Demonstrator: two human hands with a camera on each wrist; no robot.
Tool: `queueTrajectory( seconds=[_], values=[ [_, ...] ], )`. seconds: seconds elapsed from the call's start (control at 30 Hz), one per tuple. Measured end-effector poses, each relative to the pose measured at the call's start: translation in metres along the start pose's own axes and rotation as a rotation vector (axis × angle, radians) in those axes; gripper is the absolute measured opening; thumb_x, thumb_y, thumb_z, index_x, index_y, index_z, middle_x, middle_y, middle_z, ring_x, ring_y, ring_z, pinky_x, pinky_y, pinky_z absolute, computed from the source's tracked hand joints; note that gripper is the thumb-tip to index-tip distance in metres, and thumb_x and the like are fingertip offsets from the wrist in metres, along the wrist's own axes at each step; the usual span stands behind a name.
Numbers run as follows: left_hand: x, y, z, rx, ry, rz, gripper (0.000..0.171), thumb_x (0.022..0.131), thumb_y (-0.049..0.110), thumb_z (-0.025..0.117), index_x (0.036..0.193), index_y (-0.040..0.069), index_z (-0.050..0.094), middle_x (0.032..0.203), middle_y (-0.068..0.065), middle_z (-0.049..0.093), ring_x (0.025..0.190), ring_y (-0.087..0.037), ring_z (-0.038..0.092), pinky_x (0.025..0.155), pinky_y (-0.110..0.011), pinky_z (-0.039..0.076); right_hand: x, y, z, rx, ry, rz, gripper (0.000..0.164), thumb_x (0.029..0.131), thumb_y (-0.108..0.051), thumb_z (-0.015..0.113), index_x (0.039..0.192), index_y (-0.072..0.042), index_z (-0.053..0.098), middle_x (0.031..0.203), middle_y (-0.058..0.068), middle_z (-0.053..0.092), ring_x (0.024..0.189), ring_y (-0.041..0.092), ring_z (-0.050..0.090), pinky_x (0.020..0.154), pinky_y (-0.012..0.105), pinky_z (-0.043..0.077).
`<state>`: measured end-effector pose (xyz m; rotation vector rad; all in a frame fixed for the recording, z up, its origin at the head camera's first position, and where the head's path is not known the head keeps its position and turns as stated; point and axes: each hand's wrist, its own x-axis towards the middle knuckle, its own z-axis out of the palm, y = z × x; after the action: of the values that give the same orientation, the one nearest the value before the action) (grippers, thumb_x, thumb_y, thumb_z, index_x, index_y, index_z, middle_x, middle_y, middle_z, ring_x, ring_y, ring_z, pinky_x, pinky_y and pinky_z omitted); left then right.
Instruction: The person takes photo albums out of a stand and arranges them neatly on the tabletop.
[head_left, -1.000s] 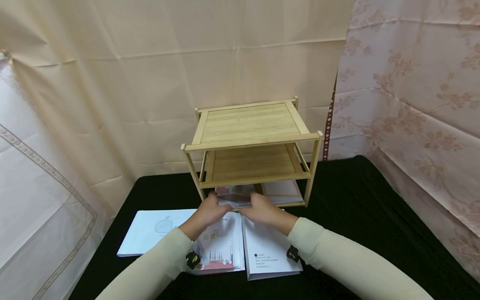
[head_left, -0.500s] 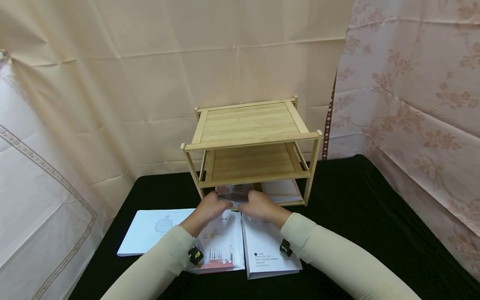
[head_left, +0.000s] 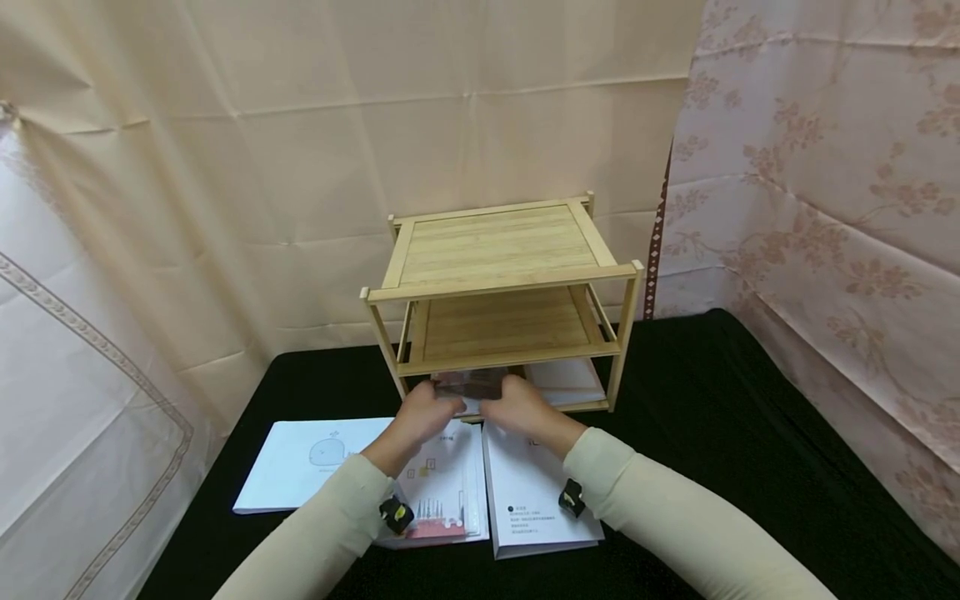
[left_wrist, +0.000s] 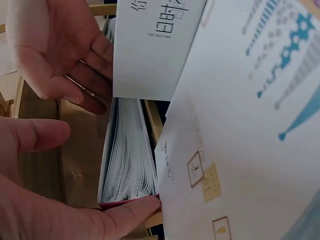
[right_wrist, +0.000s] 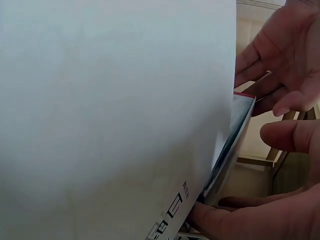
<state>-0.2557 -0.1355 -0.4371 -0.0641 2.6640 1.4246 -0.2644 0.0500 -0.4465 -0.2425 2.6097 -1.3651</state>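
Observation:
In the head view both hands reach the front of the bottom tier of a wooden rack, where a photo album lies between them. Its thick page edges face the left wrist camera. My left hand lays a straight finger along the album's lower edge, the thumb standing off it. On the other side my right hand has its fingertips right at the album's edge, thumb also apart. Below the hands lie an album with a pink castle print and a white album with small text.
A white album with a whale drawing lies left on the black tablecloth. Another white album sits at the right of the bottom tier. The middle shelf hangs close over the hands. Beige curtain stands behind.
My right forearm has shifted a little to the left. The hands stay at the rack's bottom tier, and the album between them shows slightly less of its pink print.

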Motion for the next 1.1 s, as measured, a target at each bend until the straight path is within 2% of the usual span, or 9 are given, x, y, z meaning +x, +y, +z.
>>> queueTrajectory(
  seconds=[0.13, 0.43, 0.7, 0.83, 0.93, 1.0, 1.1],
  values=[
    [-0.001, 0.001, -0.002, -0.038, 0.001, 0.026, 0.077, 0.086, 0.016, 0.072, 0.155, 0.006, 0.042, 0.151, -0.021, 0.053, 0.128, -0.035, 0.054, 0.111, -0.055, 0.045, 0.002, -0.001, 0.001, 0.024, 0.029, 0.002, 0.051, 0.087, -0.02, 0.068, 0.126, 0.012, 0.061, 0.098, 0.014, 0.066, 0.073, 0.022, 0.059, 0.058, 0.03, 0.047],
    [-0.007, 0.008, -0.013, -0.119, -0.038, 0.042, 0.07, 0.09, 0.014, 0.07, 0.154, 0.009, 0.044, 0.153, -0.017, 0.053, 0.131, -0.034, 0.054, 0.114, -0.056, 0.044, -0.003, -0.005, 0.001, 0.04, 0.036, 0.031, 0.049, 0.089, -0.021, 0.069, 0.126, 0.011, 0.061, 0.096, 0.014, 0.068, 0.068, 0.021, 0.06, 0.054, 0.028, 0.049],
    [-0.013, 0.015, -0.017, -0.13, -0.064, 0.032, 0.069, 0.091, 0.018, 0.071, 0.153, 0.006, 0.045, 0.149, -0.017, 0.055, 0.13, -0.034, 0.055, 0.115, -0.057, 0.042, -0.011, -0.005, -0.002, 0.043, 0.057, 0.04, 0.063, 0.092, -0.024, 0.069, 0.142, 0.009, 0.052, 0.129, 0.024, 0.066, 0.081, 0.023, 0.066, 0.065, 0.032, 0.056],
    [-0.017, 0.015, -0.019, -0.129, -0.072, 0.038, 0.067, 0.091, 0.019, 0.071, 0.15, 0.001, 0.047, 0.145, -0.017, 0.058, 0.123, -0.031, 0.056, 0.111, -0.053, 0.046, -0.014, -0.004, -0.004, 0.032, 0.073, 0.031, 0.063, 0.094, -0.024, 0.067, 0.145, 0.009, 0.05, 0.14, 0.026, 0.061, 0.098, 0.027, 0.066, 0.082, 0.039, 0.059],
    [-0.02, 0.013, -0.021, -0.136, -0.066, 0.048, 0.064, 0.09, 0.017, 0.073, 0.148, 0.0, 0.051, 0.138, -0.017, 0.06, 0.115, -0.029, 0.057, 0.102, -0.047, 0.05, -0.017, -0.004, -0.006, 0.028, 0.093, 0.018, 0.061, 0.095, -0.023, 0.066, 0.144, 0.01, 0.051, 0.143, 0.027, 0.059, 0.11, 0.029, 0.064, 0.094, 0.045, 0.057],
    [-0.022, 0.012, -0.022, -0.147, -0.053, 0.046, 0.062, 0.089, 0.016, 0.075, 0.145, 0.001, 0.053, 0.131, -0.017, 0.061, 0.109, -0.027, 0.057, 0.094, -0.042, 0.052, -0.019, -0.005, -0.007, 0.029, 0.1, 0.011, 0.059, 0.095, -0.022, 0.066, 0.143, 0.01, 0.052, 0.143, 0.027, 0.059, 0.112, 0.031, 0.064, 0.096, 0.047, 0.057],
    [-0.025, 0.009, -0.024, -0.186, -0.042, 0.031, 0.063, 0.086, 0.015, 0.078, 0.142, -0.001, 0.055, 0.124, -0.018, 0.061, 0.104, -0.026, 0.058, 0.088, -0.041, 0.054, -0.022, -0.005, -0.009, 0.016, 0.115, -0.001, 0.058, 0.095, -0.021, 0.066, 0.142, 0.01, 0.054, 0.142, 0.027, 0.06, 0.114, 0.031, 0.064, 0.098, 0.047, 0.056]
  ],
)
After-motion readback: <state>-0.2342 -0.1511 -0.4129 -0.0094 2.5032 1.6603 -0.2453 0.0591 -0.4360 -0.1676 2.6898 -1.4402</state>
